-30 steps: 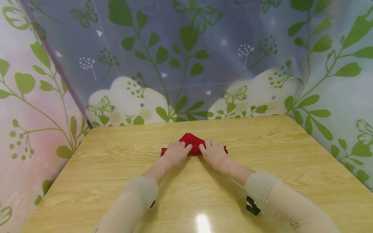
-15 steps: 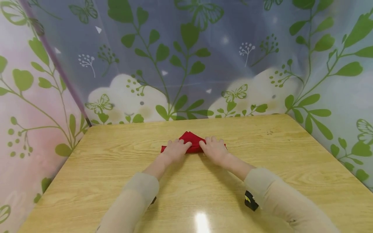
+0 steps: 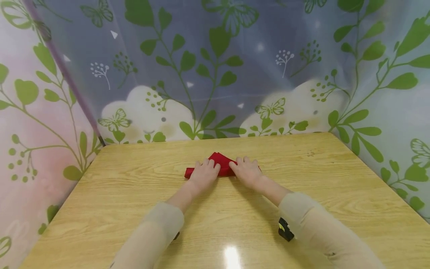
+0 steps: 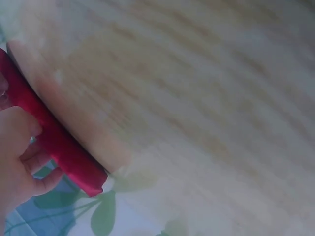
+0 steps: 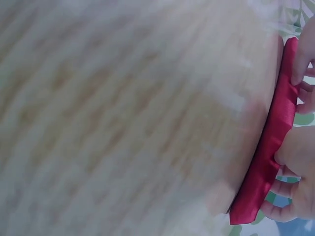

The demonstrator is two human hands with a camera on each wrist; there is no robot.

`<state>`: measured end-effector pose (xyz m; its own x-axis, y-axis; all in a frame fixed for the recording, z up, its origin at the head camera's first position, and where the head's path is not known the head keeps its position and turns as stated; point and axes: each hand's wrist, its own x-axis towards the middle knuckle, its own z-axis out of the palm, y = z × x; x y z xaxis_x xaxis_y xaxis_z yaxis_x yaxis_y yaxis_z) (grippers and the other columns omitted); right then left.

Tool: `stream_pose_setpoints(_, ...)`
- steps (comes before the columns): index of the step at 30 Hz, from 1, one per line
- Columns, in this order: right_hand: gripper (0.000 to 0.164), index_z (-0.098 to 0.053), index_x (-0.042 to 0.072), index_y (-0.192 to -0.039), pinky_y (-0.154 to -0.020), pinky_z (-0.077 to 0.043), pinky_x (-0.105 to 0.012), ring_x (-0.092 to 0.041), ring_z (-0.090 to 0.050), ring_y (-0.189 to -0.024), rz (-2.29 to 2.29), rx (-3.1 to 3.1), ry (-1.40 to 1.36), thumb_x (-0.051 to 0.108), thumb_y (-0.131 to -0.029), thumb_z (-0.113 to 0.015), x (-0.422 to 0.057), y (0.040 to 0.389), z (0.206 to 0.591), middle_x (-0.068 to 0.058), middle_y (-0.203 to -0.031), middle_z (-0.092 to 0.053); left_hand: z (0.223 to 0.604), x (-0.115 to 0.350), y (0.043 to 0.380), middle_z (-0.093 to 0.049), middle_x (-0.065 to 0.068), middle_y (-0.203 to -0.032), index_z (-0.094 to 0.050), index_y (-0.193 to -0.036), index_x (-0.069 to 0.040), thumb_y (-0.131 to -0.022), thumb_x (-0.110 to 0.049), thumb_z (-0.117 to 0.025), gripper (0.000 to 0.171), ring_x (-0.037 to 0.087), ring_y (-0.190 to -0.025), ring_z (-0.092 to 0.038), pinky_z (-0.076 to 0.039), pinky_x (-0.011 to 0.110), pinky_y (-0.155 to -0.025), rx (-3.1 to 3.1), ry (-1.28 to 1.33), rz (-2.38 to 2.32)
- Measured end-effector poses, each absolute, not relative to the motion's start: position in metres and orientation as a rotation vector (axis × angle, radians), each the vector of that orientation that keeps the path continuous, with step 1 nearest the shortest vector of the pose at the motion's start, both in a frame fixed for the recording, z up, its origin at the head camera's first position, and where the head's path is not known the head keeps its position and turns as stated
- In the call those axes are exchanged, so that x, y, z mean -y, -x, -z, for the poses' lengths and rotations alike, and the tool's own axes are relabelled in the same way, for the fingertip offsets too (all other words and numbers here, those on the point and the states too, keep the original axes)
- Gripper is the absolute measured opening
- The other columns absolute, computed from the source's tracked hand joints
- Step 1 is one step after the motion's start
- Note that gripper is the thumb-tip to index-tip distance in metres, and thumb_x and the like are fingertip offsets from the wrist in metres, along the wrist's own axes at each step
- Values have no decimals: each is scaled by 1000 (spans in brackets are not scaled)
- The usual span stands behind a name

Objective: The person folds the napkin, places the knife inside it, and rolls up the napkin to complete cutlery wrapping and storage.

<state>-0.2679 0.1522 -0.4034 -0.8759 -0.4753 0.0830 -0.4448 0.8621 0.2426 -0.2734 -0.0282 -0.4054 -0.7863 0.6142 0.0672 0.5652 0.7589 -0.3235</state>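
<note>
A red cloth (image 3: 224,172) with a slight sheen lies toward the back of the table. Its near side is rolled into a narrow strip, and a flat pointed corner extends away from me. My left hand (image 3: 203,175) grips the roll left of its middle, leaving the left end sticking out. Right of the middle, my right hand (image 3: 246,172) holds the same roll, thumb on the near side. In the left wrist view, the thumb and fingers bend around the red roll (image 4: 59,140). The right wrist view shows both hands along the roll (image 5: 268,142).
The wood-grain table (image 3: 134,209) stretches out on all sides of the cloth. A patterned curtain (image 3: 215,74) with leaves and butterflies hangs behind it and along both sides. A black device (image 3: 286,229) shows under the right sleeve.
My left hand has shifted slightly right along the roll, and more of the roll's left end shows. The right hand stays almost in place, with its forearm a little further left.
</note>
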Motion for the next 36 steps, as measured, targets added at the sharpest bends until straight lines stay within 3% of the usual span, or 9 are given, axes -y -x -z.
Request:
stream_pose_setpoints(5, 25, -51, 10, -113, -69, -47, -54, -35, -52, -95, 224, 2970, -709, 14, -90, -59, -152, 272, 399, -14, -105, -54, 403, 30, 272, -54, 10, -102, -52, -112, -8, -92, -16, -56, 22, 26, -98, -51, -46, 44, -78, 2756, 978, -473)
stream_pose_setpoints(12, 31, -53, 10, -118, -75, -45, -57, -37, -51, -103, 131, 3057, -672, 7, -88, -58, -153, 280, 397, -15, -112, -54, 402, 26, 270, -56, 11, -107, -54, -120, -7, -93, -15, -55, 28, 27, -99, -52, -48, 44, -80, 2749, 993, -558)
stream_pose_setpoints(22, 37, -50, 11, -113, -68, -47, -50, -32, -50, -96, 203, 2887, -667, 26, -84, -68, -156, 270, 403, -15, -103, -51, 407, 27, 276, -56, 9, -104, -56, -117, -9, -92, -16, -57, 27, 25, -98, -52, -47, 41, -77, 2760, 950, -535)
stream_pose_setpoints(30, 29, -52, 10, -110, -68, -46, -51, -34, -50, -94, 237, 2853, -661, 24, -87, -64, -154, 267, 404, -15, -105, -51, 401, 25, 279, -57, 11, -105, -57, -115, -8, -93, -13, -55, 23, 27, -98, -54, -48, 43, -78, 2815, 946, -434)
stream_pose_setpoints(36, 34, -52, 9, -114, -70, -47, -53, -36, -50, -97, 232, 2899, -673, 23, -86, -65, -154, 271, 406, -16, -109, -50, 400, 24, 284, -56, 12, -111, -57, -116, -8, -93, -11, -53, 23, 28, -105, -52, -46, 46, -82, 2914, 945, -344)
